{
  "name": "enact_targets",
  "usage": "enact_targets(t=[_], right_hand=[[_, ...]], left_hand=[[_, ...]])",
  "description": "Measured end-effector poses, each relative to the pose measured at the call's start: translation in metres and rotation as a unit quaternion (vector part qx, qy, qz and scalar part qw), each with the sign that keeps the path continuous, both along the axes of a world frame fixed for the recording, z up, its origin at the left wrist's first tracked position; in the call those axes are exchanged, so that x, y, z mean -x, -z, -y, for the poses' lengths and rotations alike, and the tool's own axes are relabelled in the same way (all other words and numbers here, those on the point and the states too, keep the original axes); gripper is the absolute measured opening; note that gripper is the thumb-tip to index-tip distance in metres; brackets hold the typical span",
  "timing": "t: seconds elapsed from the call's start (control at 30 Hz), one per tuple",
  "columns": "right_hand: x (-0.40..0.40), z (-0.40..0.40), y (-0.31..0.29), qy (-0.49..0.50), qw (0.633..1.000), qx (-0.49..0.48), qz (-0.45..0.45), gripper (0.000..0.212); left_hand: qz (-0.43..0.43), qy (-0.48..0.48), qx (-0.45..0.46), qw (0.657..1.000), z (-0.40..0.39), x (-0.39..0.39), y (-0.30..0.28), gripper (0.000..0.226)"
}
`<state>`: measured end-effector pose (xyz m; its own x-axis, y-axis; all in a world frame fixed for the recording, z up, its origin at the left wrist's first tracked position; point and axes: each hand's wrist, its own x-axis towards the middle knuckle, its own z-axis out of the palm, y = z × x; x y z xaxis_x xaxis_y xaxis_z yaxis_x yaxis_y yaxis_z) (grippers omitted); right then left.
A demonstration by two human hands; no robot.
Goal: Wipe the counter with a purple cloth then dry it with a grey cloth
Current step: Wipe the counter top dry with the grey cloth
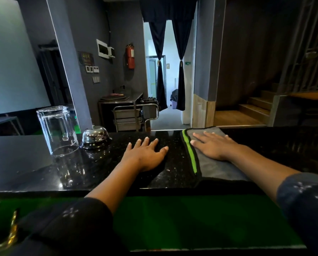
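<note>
careful: your right hand lies flat on the grey cloth with green trim on the black speckled stone counter, left hand spread bare beside. sweep too far left and you'd likely knock the upturned clear glass or chrome bell.

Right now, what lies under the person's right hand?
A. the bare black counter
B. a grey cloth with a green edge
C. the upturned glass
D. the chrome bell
B: the right hand lies flat, fingers straight, on the grey cloth, while the left hand rests on the bare counter.
</note>
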<state>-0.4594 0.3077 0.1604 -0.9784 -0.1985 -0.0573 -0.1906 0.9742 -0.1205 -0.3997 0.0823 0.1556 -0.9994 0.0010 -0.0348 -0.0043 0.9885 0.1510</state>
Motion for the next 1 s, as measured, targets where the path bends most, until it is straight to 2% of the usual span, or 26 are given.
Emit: enact_targets(t=[0.23,0.5,0.63,0.83,1.0], right_hand=[[0.039,0.033,-0.006,0.032,0.999,-0.012,-0.009,0.066],[-0.029,0.001,0.000,-0.084,0.996,-0.007,-0.002,0.061],[-0.020,-0.015,0.000,-0.058,0.998,-0.007,-0.003,0.060],[0.050,0.047,0.001,0.015,0.999,-0.017,-0.023,0.065],[0.045,0.082,0.001,-0.053,0.998,-0.013,-0.031,0.068]], left_hand=[[-0.013,-0.009,-0.001,1.000,0.001,0.008,0.002,0.064],[-0.015,-0.010,-0.005,1.000,-0.001,0.003,-0.003,0.065],[-0.016,-0.013,-0.004,1.000,0.000,0.003,0.003,0.066],[-0.016,-0.013,-0.001,1.000,0.001,0.008,0.005,0.065],[-0.022,-0.002,0.037,0.999,0.005,0.012,0.002,0.063]])
